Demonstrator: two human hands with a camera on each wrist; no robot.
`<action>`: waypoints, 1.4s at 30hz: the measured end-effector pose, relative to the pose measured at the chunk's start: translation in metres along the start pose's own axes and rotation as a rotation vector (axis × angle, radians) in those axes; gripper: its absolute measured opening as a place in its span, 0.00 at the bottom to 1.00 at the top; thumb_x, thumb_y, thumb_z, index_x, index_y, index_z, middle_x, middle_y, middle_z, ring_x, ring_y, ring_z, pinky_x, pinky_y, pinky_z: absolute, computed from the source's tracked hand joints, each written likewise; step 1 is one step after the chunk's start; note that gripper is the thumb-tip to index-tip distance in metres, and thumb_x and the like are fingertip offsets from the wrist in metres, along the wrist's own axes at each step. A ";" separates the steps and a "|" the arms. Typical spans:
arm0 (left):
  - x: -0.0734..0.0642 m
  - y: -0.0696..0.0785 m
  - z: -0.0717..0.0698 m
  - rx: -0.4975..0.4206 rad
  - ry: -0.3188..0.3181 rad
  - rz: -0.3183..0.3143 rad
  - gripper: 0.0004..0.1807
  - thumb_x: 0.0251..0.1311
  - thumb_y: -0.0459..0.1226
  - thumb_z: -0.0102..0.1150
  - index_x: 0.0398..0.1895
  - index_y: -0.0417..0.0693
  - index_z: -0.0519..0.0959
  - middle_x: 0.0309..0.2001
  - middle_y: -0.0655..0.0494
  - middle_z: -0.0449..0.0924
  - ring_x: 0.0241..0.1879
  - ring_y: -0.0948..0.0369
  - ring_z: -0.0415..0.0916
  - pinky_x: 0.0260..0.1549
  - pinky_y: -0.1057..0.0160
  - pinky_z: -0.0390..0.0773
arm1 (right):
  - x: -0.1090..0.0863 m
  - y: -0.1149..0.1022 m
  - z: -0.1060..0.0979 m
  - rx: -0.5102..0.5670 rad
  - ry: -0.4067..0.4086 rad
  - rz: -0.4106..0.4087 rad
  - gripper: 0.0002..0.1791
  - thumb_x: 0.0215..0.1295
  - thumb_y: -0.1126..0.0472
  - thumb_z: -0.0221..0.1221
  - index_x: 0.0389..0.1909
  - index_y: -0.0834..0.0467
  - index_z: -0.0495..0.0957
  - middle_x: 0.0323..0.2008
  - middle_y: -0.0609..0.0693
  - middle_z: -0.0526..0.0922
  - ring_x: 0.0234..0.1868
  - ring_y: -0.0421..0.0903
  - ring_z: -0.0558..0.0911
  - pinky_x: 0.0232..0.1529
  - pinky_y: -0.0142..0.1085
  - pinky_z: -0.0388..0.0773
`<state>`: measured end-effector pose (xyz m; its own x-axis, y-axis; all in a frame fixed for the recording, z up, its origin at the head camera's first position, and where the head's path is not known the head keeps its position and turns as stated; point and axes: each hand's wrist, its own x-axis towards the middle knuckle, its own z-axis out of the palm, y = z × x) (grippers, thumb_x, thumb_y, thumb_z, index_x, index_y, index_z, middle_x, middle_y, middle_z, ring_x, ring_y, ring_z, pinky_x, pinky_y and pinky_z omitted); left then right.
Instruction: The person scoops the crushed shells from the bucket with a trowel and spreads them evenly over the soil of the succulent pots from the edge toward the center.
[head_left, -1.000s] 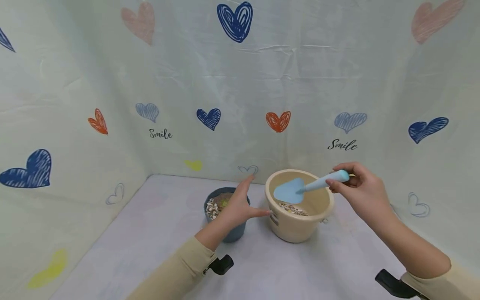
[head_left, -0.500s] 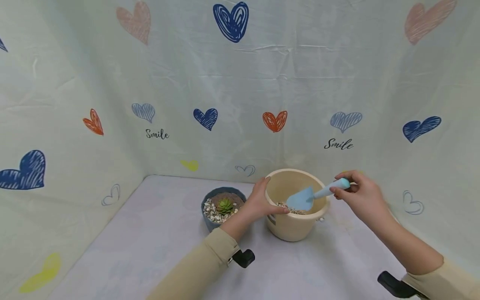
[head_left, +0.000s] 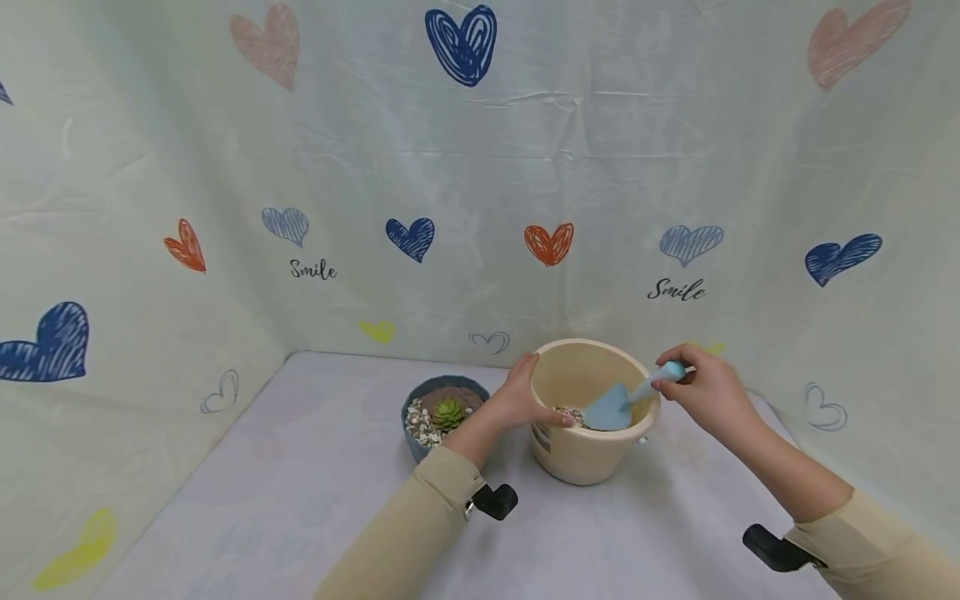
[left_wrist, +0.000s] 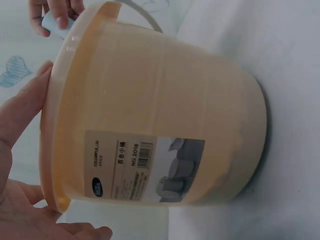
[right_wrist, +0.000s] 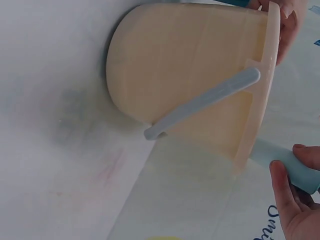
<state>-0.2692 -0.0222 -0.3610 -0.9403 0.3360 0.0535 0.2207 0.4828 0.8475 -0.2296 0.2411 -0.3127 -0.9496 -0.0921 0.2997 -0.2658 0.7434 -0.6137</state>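
Observation:
A cream plastic bucket [head_left: 581, 458] stands upright on the table, with a printed label on its side in the left wrist view. My left hand [head_left: 517, 404] grips its left rim, the thumb lying over the near edge. With thumb and fingertips, my right hand [head_left: 708, 396] pinches the handle end of a light blue hand trowel [head_left: 609, 408]. The trowel slants down into the bucket, its blade at the pebbles [head_left: 567, 414] inside. In the right wrist view the blade is hidden behind the bucket wall, and only the trowel handle [right_wrist: 287, 162] shows above the rim.
Left of the bucket, partly behind my left forearm, is a blue-grey pot [head_left: 411, 442] with a green succulent [head_left: 448, 412], brown soil and white pebbles. A grey carrying handle [right_wrist: 205, 102] hangs on the bucket's side. Heart-printed cloth [head_left: 480, 183] rises behind the white-covered table [head_left: 300, 467].
My left hand has moved right from in front of the pot onto the bucket rim, uncovering the succulent. The trowel has gone down into the bucket, its blade now at the pebbles.

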 end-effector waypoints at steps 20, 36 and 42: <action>0.001 -0.005 0.006 -0.017 0.026 -0.048 0.58 0.42 0.38 0.80 0.75 0.43 0.54 0.76 0.43 0.44 0.74 0.45 0.45 0.67 0.44 0.54 | 0.017 0.004 0.011 -0.108 -0.151 -0.071 0.16 0.57 0.70 0.67 0.46 0.69 0.77 0.34 0.57 0.81 0.33 0.51 0.78 0.30 0.39 0.80; 0.002 -0.008 0.006 -0.016 0.022 -0.049 0.57 0.43 0.39 0.80 0.75 0.42 0.54 0.76 0.44 0.44 0.73 0.45 0.47 0.67 0.46 0.57 | 0.024 -0.007 0.017 -0.090 -0.286 -0.153 0.12 0.49 0.71 0.72 0.33 0.61 0.79 0.27 0.48 0.79 0.29 0.46 0.74 0.28 0.36 0.76; 0.001 -0.008 0.006 -0.016 0.028 -0.056 0.57 0.43 0.39 0.80 0.75 0.42 0.54 0.75 0.44 0.45 0.73 0.45 0.48 0.67 0.47 0.58 | 0.023 -0.006 0.020 -0.052 -0.296 -0.131 0.12 0.49 0.70 0.72 0.33 0.61 0.79 0.27 0.48 0.78 0.29 0.46 0.74 0.27 0.35 0.75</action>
<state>-0.2708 -0.0205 -0.3714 -0.9580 0.2860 0.0208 0.1640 0.4870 0.8579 -0.2535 0.2210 -0.3169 -0.9170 -0.3724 0.1433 -0.3873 0.7446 -0.5437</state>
